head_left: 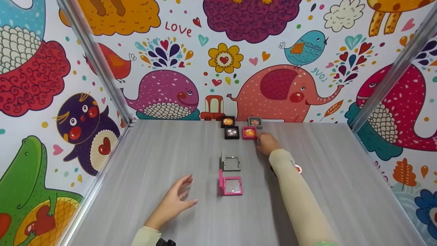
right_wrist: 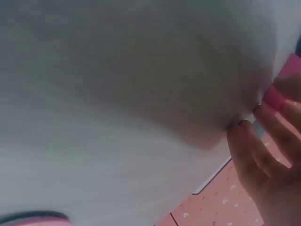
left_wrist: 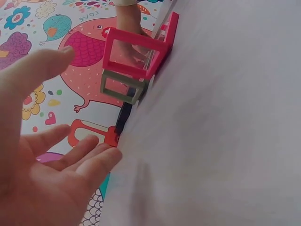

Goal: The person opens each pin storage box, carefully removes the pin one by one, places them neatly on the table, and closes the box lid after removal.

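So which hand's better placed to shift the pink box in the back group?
Probably the right hand: its fingers are at the right side of the pink box. The left hand is farther off, open, left of the open pink frame.

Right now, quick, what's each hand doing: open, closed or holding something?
Left hand: open, holding nothing.
Right hand: at the edge of the far pink case; whether it grips it cannot be told.

Lower left, there's a printed green crocodile (head_left: 30, 181); upper centre, a coral elephant (head_left: 269, 94); upper left, a slanting metal post (head_left: 95, 61)!
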A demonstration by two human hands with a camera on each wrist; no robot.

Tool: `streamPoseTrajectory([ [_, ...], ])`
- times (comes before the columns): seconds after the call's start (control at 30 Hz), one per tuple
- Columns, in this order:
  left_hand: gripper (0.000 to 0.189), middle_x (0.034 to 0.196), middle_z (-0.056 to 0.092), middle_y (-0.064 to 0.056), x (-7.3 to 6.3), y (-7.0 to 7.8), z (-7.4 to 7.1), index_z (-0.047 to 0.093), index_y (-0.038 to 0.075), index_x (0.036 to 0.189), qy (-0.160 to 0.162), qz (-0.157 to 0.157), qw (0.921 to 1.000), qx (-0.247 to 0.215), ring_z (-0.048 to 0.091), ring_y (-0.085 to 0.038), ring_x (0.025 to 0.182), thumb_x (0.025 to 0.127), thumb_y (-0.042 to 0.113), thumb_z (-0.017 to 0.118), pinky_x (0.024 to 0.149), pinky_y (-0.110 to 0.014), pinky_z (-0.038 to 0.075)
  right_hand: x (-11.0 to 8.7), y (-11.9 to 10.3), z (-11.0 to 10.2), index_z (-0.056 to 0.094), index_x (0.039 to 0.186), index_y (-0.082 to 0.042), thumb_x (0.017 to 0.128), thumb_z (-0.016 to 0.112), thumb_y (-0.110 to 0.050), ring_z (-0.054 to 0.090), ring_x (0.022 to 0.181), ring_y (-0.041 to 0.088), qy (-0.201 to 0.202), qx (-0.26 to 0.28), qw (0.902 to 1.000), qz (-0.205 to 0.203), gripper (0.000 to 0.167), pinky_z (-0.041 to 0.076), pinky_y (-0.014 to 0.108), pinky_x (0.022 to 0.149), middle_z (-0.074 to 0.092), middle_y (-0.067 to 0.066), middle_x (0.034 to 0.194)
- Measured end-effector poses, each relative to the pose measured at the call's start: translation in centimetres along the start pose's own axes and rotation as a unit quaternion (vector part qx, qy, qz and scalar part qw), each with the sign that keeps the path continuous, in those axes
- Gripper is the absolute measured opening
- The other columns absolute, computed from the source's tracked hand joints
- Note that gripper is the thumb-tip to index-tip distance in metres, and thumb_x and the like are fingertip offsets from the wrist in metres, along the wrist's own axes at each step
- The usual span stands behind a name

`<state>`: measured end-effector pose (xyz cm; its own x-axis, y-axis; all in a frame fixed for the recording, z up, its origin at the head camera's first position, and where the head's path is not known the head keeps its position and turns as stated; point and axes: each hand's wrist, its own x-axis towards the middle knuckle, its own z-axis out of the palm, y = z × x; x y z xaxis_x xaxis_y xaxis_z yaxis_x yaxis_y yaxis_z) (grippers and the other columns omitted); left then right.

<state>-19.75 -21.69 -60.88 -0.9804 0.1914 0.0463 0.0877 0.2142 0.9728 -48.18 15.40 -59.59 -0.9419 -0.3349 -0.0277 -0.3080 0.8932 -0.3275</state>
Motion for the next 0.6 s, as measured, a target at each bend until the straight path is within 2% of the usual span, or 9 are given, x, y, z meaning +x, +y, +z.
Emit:
streamPoseTrajectory([
  [0.1,0.091,0.163,0.038,-0.028,0.1,0.1,0.0,0.034,-0.002,0.165,-0.002,0.003,1.0,-0.002,0.035,-0.046,0.155,0.092,0.008,0.088,0.122,-0.053,0.036,-0.2,0.1,0.1,0.071,0.132,0.004,0.094,0.082,-0.001,0.067,0.115,0.038,0.018,-0.012,0.9997,-0.01,0.04,0.052,0.056,0.108,0.069,0.024,0.125],
  [0.2,0.09,0.164,0.038,-0.029,0.2,0.3,0.3,0.034,-0.003,0.165,-0.006,0.004,1.0,-0.004,0.035,-0.046,0.155,0.093,0.007,0.087,0.122,-0.053,0.036,-0.2,-0.2,0.2,0.072,0.128,0.005,0.094,0.084,-0.006,0.062,0.119,0.041,0.021,-0.021,0.9995,-0.012,0.037,0.051,0.057,0.11,0.064,0.027,0.129],
  [0.27,0.089,0.165,0.038,-0.029,0.3,0.4,0.5,0.035,-0.003,0.165,-0.01,0.002,0.9999,-0.005,0.035,-0.045,0.155,0.093,0.006,0.087,0.122,-0.053,0.036,-0.3,-0.3,0.2,0.075,0.12,0.005,0.095,0.086,-0.012,0.058,0.124,0.042,0.02,-0.021,0.9995,-0.013,0.032,0.049,0.057,0.113,0.061,0.028,0.135],
  [0.37,0.086,0.166,0.038,-0.027,0.2,0.5,0.8,0.037,-0.003,0.164,-0.014,-0.003,0.9999,-0.003,0.034,-0.043,0.156,0.094,0.006,0.086,0.122,-0.053,0.036,-0.5,-0.4,0.2,0.079,0.1,0.004,0.095,0.086,-0.018,0.054,0.13,0.043,0.015,-0.014,0.9996,-0.017,0.024,0.047,0.055,0.115,0.058,0.027,0.143],
  [0.43,0.085,0.166,0.038,-0.026,0.2,0.5,0.9,0.038,-0.002,0.164,-0.014,-0.008,0.9999,0.0,0.034,-0.042,0.156,0.094,0.006,0.086,0.122,-0.051,0.037,-0.7,-0.4,0.1,0.078,0.091,0.004,0.094,0.086,-0.019,0.058,0.124,0.041,0.006,0.002,0.9998,-0.017,0.024,0.051,0.053,0.11,0.061,0.026,0.14],
  [0.5,0.084,0.166,0.039,-0.025,0.1,0.5,0.9,0.039,-0.001,0.164,-0.012,-0.008,0.9999,0.001,0.034,-0.041,0.156,0.094,0.007,0.086,0.122,-0.05,0.037,-0.9,-0.4,-0.1,0.075,0.09,0.003,0.094,0.087,-0.022,0.062,0.114,0.037,-0.004,0.018,0.9998,-0.011,0.027,0.056,0.048,0.102,0.064,0.022,0.131],
  [0.6,0.084,0.166,0.04,-0.024,0.1,0.4,1.0,0.04,0.0,0.163,-0.01,-0.005,0.9999,0.005,0.035,-0.04,0.156,0.094,0.008,0.087,0.122,-0.051,0.038,-1.2,-0.2,-0.4,0.072,0.102,0.0,0.093,0.089,-0.032,0.062,0.097,0.03,-0.015,0.044,0.9989,-0.002,0.037,0.057,0.044,0.089,0.064,0.015,0.116],
])
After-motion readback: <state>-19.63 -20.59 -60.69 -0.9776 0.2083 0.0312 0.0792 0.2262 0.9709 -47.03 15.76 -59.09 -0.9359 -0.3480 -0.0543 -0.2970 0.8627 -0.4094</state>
